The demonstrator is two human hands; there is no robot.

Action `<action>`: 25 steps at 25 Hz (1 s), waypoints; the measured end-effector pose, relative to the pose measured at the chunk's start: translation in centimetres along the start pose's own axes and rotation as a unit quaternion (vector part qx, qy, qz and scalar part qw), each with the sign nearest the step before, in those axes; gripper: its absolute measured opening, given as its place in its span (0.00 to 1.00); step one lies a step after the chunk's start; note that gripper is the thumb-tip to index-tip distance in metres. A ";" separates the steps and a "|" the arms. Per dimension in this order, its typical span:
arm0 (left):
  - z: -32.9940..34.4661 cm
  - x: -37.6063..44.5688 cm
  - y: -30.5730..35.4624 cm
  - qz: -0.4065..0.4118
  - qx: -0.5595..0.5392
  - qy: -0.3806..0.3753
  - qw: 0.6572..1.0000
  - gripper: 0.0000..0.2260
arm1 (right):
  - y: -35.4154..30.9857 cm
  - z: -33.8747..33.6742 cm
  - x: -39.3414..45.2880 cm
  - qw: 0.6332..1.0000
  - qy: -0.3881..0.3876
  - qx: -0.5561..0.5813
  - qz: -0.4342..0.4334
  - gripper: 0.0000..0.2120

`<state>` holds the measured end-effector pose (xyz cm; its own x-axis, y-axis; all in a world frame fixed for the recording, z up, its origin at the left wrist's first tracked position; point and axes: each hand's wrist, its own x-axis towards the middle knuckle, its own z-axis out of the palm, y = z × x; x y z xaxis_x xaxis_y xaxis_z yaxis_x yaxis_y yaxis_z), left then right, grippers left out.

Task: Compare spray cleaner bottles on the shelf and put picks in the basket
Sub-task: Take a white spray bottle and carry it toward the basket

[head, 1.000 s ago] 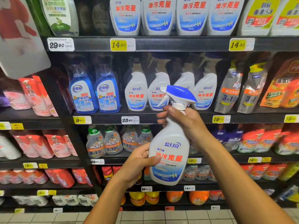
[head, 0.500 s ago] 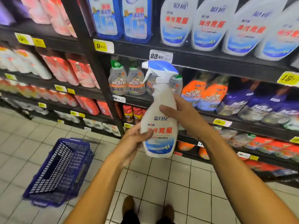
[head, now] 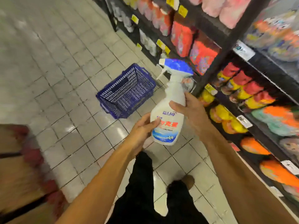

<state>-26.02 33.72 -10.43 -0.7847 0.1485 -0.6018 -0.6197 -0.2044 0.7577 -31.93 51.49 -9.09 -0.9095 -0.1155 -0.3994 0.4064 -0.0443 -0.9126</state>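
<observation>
Spray bottle (head: 168,113) held above tiled floor (head: 64,70), basket (head: 126,91) beyond, shelves (head: 226,46) beside.

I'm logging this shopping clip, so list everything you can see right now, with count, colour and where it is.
Spray bottle: one, white with a blue trigger head, held upright over the floor.
Basket: one, blue, on the floor left of the bottle, nothing visible inside.
Shelves: black, along the right, stocked with blurred red, orange, yellow and pink packs; count unclear.
Floor: pale tiles.
Left hand: grips the bottle's lower body.
Right hand: holds the bottle's upper body.
</observation>
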 end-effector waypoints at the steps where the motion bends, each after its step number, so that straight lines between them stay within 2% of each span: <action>1: -2.4 0.8 0.5 -0.002 -0.004 0.016 1.000 0.11 | 0.2 2.3 1.8 1.000 -0.013 -0.007 0.006 0.12; 7: -16.4 7.4 4.1 -0.030 -0.026 0.076 0.996 0.08 | 1.4 14.8 13.1 0.993 -0.070 -0.049 0.076 0.17; 13: -24.9 15.2 5.0 -0.088 -0.066 0.141 0.984 0.08 | 3.7 22.3 24.7 0.968 -0.159 -0.136 0.136 0.18; 16: -28.3 20.3 5.7 -0.119 -0.082 0.157 0.977 0.07 | 5.9 25.0 31.3 0.959 -0.172 -0.157 0.161 0.17; 20: -34.2 29.1 4.3 -0.150 -0.137 0.200 0.959 0.08 | 12.0 28.6 41.4 0.945 -0.210 -0.157 0.194 0.15; 25: -40.0 39.9 -3.3 -0.181 -0.235 0.265 0.918 0.07 | 24.8 31.7 51.0 0.927 -0.251 -0.192 0.203 0.18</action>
<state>-54.85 1.57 -47.01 -0.3369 -0.1765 -0.9249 -0.6677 -0.6477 0.3668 -65.50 13.06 -49.33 -0.4947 -0.4966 -0.7132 0.5570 0.4487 -0.6988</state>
